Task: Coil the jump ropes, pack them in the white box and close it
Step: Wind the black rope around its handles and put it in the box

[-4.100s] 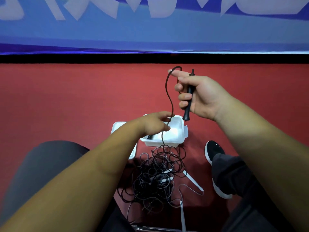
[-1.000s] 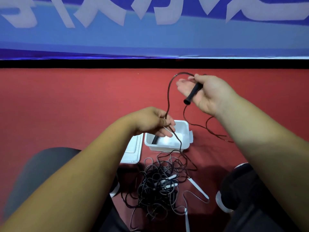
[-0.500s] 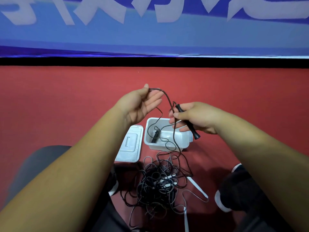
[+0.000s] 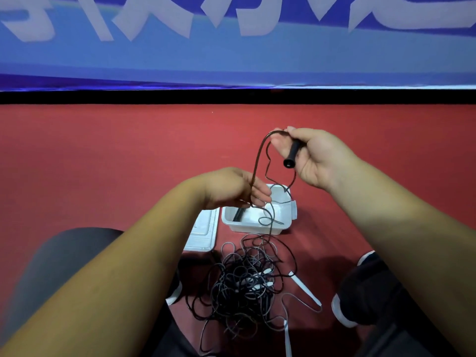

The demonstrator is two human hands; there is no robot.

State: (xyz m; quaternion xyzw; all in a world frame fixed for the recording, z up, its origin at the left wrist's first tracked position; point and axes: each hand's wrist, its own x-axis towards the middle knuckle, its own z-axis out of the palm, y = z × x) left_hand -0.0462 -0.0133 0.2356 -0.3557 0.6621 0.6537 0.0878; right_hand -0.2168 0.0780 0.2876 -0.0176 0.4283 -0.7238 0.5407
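Jump rope arches between two hands above the open white box: the right hand grips its black handle, the left hand pinches the cord. Packing looks barely begun, with a tangled pile waiting on the red floor and the lid beside the box.

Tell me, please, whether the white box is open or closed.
Open: the white box shows its inside, and its lid lies on the floor beside it.
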